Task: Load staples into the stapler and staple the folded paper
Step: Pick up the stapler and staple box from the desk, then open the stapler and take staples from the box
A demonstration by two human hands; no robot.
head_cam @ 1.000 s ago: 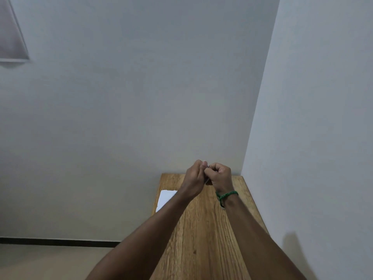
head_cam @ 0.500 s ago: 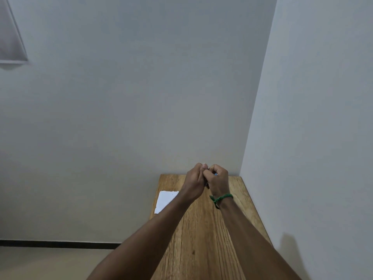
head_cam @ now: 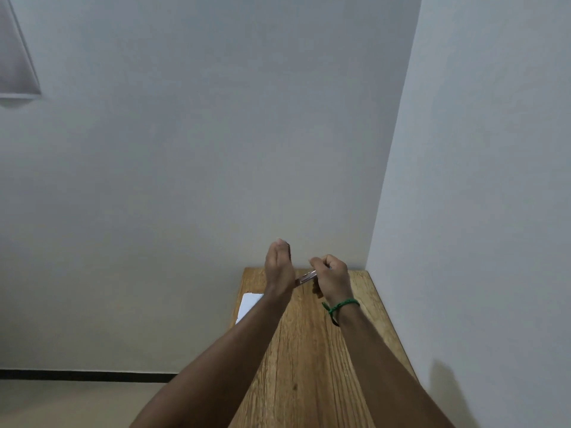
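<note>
My right hand (head_cam: 333,278), with a green band on the wrist, is closed around a small stapler (head_cam: 306,277) held above the far end of the wooden table (head_cam: 312,366). A shiny, pinkish strip of the stapler shows between my two hands. My left hand (head_cam: 279,268) stands upright with fingers together and straight. A dark part of the stapler peeks out by its fingertips, and the stapler's lower end meets its palm. The folded white paper (head_cam: 248,305) lies flat at the table's left edge, partly hidden by my left forearm. No staples can be made out.
The narrow table sits in a corner, with a white wall (head_cam: 479,211) close along its right side and another wall behind its far end. The floor (head_cam: 61,403) drops away to the left. A grey panel (head_cam: 15,57) hangs on the wall at the upper left.
My hands were pressed together as fists around the stapler. They have come apart: the left hand rose and straightened its fingers, and the stapler's shiny strip now shows between them.
</note>
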